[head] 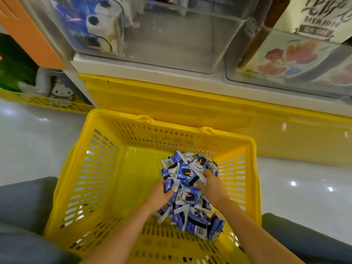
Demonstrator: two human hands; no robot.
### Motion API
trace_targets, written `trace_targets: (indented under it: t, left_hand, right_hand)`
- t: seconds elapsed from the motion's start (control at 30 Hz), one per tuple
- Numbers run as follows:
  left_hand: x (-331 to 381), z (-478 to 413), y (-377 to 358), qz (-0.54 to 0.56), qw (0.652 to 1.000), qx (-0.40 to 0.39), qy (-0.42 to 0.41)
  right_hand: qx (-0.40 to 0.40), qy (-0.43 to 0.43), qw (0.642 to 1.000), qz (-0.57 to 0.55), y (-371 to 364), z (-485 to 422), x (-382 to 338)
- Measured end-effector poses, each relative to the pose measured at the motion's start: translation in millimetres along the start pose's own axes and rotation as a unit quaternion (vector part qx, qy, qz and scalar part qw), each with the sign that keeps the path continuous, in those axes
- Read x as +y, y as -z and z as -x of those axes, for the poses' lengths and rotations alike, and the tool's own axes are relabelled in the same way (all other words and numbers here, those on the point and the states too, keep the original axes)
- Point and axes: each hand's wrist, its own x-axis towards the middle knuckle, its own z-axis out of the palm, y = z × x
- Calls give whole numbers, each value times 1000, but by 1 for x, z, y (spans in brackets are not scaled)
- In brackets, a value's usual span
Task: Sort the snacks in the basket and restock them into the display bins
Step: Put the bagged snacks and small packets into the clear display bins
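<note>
Glossy pale floor point(28, 140) reflects the ceiling lights, and a yellow slotted basket point(91, 168) stands on it.

A heap of small blue-and-white snack packets point(192, 216) lies in the right half of that basket. It runs along the right wall from the far right corner to the near right corner, and the left half of the basket bottom is bare yellow plastic. Both hands are down in the heap. The left hand point(162, 193) has its fingers curled round a bunch of packets at the middle of the pile. The right hand point(211, 185), just beside it toward the right wall, has its fingers closed over more packets on top (a few wrappers stick out above the knuckles).

Beyond the basket's far rim is a yellow base point(171, 98), and two display bins sit above it. The clear bin point(171, 44) holds larger packs point(89, 25) in blue and white against its left wall. A second bin point(285, 60) to the right shows fruit-printed wrappers. At far left are a second yellow basket point(47, 103) and an orange panel point(28, 31). The person's knees point(24, 206), in grey-blue cloth, flank the near corners of the basket.
</note>
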Motion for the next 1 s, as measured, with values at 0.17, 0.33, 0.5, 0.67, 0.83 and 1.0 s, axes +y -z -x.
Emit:
trace_targets:
  t: [0.17, 0.33, 0.5, 0.67, 0.83, 1.0]
  left_hand:
    - [19, 10, 32, 205, 974, 72, 68]
    - [40, 41, 41, 241, 968, -48, 44]
    - [37, 58, 30, 159, 979, -127, -1]
    - [27, 63, 32, 177, 981, -73, -37]
    - [22, 68, 44, 190, 980, -56, -35]
    - [14, 70, 47, 192, 980, -11, -39]
  right_hand:
    - [-33, 46, 991, -123, 21, 19, -33]
    - [-158, 138, 970, -126, 29, 44, -46]
    - [-97, 137, 967, -190, 18, 60, -40]
    - [11, 99, 965, -244, 3, 68, -16]
    - [-89, 73, 993, 24, -26, 71, 33]
    - [-117, 93, 961, 233, -36, 68, 32]
